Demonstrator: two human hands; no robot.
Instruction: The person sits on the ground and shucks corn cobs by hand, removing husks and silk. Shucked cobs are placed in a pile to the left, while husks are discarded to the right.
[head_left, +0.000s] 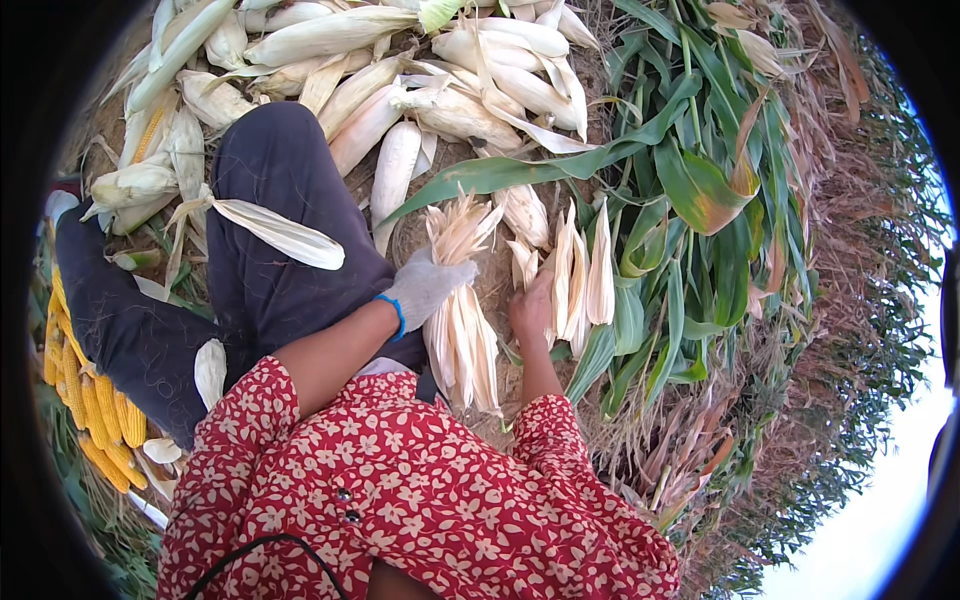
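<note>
My left hand (433, 286), in a pale glove with a blue band at the wrist, is closed around a bunch of dry corn husks (466, 352). The husks spread out above and below the fist. My bare right hand (532, 306) reaches down beside it, its fingertips among loose husks (570, 281) on the soil. Those fingertips are partly hidden, so whether they grip a husk is unclear. Just above them lies an unhusked corn ear (523, 214).
Unhusked corn ears (450, 112) are heaped at the top, beyond my bent knee (277, 150). Husked yellow cobs (94, 405) lie at the far left. Green corn stalks and leaves (697, 180) are piled on the right. A loose husk (281, 232) rests on my leg.
</note>
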